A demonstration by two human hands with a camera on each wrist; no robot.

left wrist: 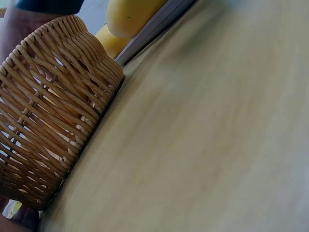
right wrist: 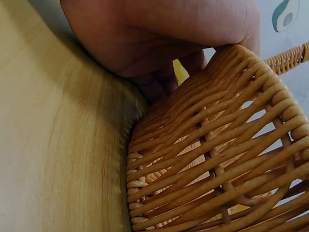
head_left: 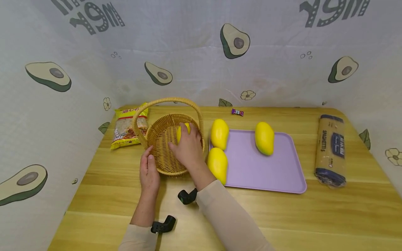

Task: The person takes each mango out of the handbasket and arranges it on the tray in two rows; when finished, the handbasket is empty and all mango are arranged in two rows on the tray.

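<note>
A wicker basket [head_left: 166, 153] with a tall arched handle stands on the table. Inside it, toward the right wall, my right hand [head_left: 190, 148] holds a yellow mango [head_left: 179, 134], which the fingers partly hide. My left hand [head_left: 150, 176] rests against the basket's outer left side, and its fingertips [left wrist: 26, 217] show low by the basket wall in the left wrist view. Seen from the right wrist, that left hand [right wrist: 169, 29] lies along the weave near the rim. Two mangoes [head_left: 220, 134] overlap the lilac tray's left edge; another mango [head_left: 264, 138] lies near its back.
The lilac tray [head_left: 260, 170] is right of the basket. A yellow food bag [head_left: 130, 127] lies behind and left of it. A spaghetti pack [head_left: 331, 150] is at far right, a small purple-wrapped sweet [head_left: 237, 112] at the back. Patterned curtains [head_left: 201, 69] surround the table.
</note>
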